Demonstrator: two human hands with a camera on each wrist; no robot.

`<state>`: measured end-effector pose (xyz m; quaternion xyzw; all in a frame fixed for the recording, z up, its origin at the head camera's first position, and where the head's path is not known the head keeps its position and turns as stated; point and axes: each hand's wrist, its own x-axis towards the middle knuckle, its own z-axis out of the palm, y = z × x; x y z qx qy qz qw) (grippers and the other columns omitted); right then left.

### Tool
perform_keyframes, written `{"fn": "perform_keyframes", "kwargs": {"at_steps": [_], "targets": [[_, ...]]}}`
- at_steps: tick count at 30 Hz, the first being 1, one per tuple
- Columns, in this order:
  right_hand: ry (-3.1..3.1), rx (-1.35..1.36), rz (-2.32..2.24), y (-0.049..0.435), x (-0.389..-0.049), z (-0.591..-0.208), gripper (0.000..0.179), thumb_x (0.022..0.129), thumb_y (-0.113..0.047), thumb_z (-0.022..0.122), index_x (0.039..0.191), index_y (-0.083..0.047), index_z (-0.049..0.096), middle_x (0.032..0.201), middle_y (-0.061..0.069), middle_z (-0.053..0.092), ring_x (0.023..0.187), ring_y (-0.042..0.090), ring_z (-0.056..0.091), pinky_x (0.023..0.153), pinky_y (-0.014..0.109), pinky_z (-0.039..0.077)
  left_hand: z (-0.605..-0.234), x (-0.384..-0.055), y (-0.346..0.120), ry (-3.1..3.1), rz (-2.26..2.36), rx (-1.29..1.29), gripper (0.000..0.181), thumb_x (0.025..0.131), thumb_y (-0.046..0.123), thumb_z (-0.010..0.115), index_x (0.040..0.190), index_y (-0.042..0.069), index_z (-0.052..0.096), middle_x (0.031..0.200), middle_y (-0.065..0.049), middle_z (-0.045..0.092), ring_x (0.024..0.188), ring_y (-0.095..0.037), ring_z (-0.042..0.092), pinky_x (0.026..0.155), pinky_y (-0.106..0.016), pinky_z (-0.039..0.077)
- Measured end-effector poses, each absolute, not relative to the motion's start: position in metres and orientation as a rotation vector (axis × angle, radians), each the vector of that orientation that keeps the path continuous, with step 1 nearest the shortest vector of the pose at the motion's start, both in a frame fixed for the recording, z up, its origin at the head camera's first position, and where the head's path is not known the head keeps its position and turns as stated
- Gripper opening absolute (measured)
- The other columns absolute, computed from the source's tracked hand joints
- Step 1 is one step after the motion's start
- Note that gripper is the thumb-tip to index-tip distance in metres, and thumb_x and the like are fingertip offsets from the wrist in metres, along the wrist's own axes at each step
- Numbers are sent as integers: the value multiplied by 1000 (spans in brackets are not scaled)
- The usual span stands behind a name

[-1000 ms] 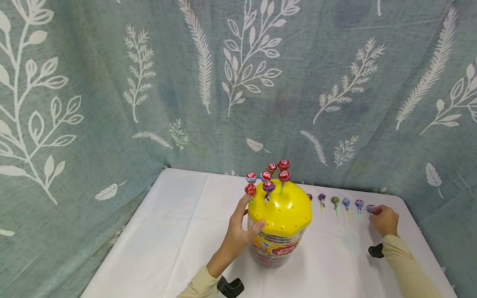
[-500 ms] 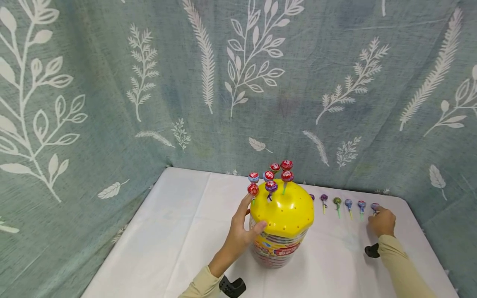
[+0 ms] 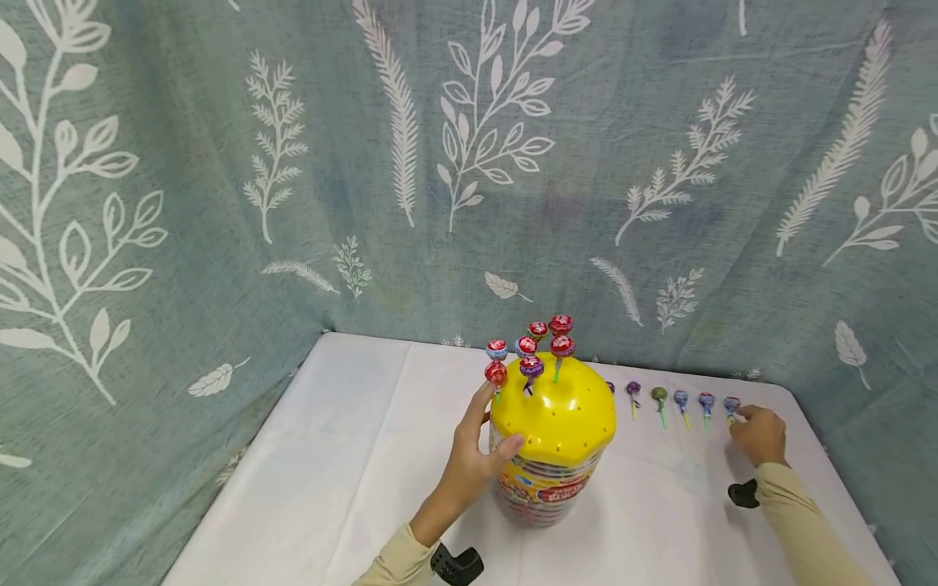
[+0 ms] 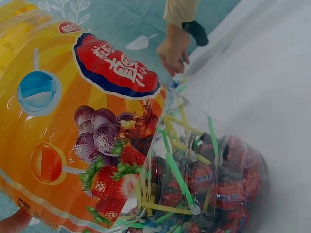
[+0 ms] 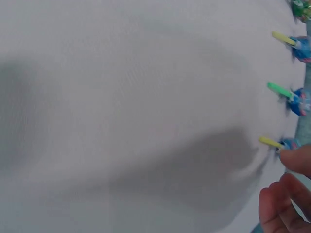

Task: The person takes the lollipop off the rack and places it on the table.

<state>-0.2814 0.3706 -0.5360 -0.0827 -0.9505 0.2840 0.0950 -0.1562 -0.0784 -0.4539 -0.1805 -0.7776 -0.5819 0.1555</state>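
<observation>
A tall clear plastic candy jar (image 3: 553, 492) with a yellow holed lid (image 3: 564, 415) stands on the table. Several wrapped lollipops (image 3: 562, 347) are stuck upright in the lid's back left part. My left hand (image 3: 472, 460) holds the jar from the left, thumb over the lid's edge and fingers round its far side. At the right end of a row on the cloth, my right hand (image 3: 760, 435) pinches a blue-wrapped lollipop (image 5: 272, 142) with a yellow stick. The thumb (image 5: 295, 159) overlaps its wrapper in the right wrist view, other fingers loosely curled.
The row also has purple (image 3: 633, 389), green (image 3: 659, 395) and blue lollipops (image 3: 707, 400), heads toward the back edge. More red-wrapped lollipops (image 4: 228, 194) fill the jar's bottom. A leaf-patterned curtain (image 3: 440, 268) hangs behind the white tablecloth (image 3: 352, 407).
The end lollipop has turned in my right fingers, so its head and yellow stick line up with the row. My right hand has shifted slightly right. The left hand stays on the jar.
</observation>
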Motion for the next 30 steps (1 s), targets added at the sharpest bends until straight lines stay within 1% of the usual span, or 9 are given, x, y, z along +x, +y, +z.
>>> {"fn": "perform_keyframes", "kwargs": {"at_steps": [7,12,17,19,21,23,25,27,30], "targets": [[-2722,-113,823,372,-279,-515,32,74,3,57,102,17,60,96,37,58,82,49,56,65,54,45,-425,-143,-75,-2239,-1698,-499,72,86,29,60,146,2,29,150,-16,30,135,-33,32,99,-56,37],[-2649,-37,847,364,-279,-494,30,78,3,61,105,14,62,98,35,59,83,46,58,61,49,47,-415,-138,-74,-2228,-1692,-502,71,87,29,59,145,0,30,149,-17,32,134,-34,34,98,-57,37],[-2599,48,911,351,-276,-471,30,83,-1,63,109,13,61,103,34,59,89,48,57,87,62,32,-417,-139,-74,-2220,-1699,-513,70,87,29,58,146,4,29,150,-15,31,135,-32,33,99,-58,36],[-2584,91,931,344,-275,-462,30,84,-2,63,110,12,60,104,34,58,90,48,56,91,67,21,-417,-139,-75,-2218,-1698,-515,70,87,29,57,146,5,29,150,-14,31,135,-31,33,99,-58,36],[-2567,131,936,337,-271,-453,29,85,-2,64,111,11,59,103,33,59,90,47,56,92,66,21,-418,-139,-75,-2218,-1692,-515,69,87,30,57,146,6,30,150,-13,31,135,-31,33,98,-58,36],[-2546,173,922,329,-268,-444,30,84,-2,65,112,9,60,103,30,60,90,44,57,90,56,34,-418,-139,-75,-2215,-1688,-512,69,87,29,57,146,5,30,150,-15,30,135,-32,33,98,-58,37],[-2517,217,911,321,-264,-436,30,84,-2,67,111,7,61,102,27,62,88,41,59,80,36,45,-418,-139,-75,-2219,-1684,-505,69,87,29,57,145,4,30,150,-16,30,134,-33,33,97,-58,38],[-2488,264,901,313,-259,-428,30,82,-1,69,111,6,62,102,25,63,86,39,60,66,19,45,-418,-139,-75,-2221,-1689,-500,69,87,28,58,145,3,30,150,-17,30,134,-34,33,97,-57,38],[-2443,323,914,303,-253,-418,29,81,0,70,109,5,63,101,23,64,84,37,60,63,6,38,-418,-139,-75,-2224,-1698,-501,70,86,27,58,145,3,30,150,-18,29,134,-34,33,98,-57,38]]}}
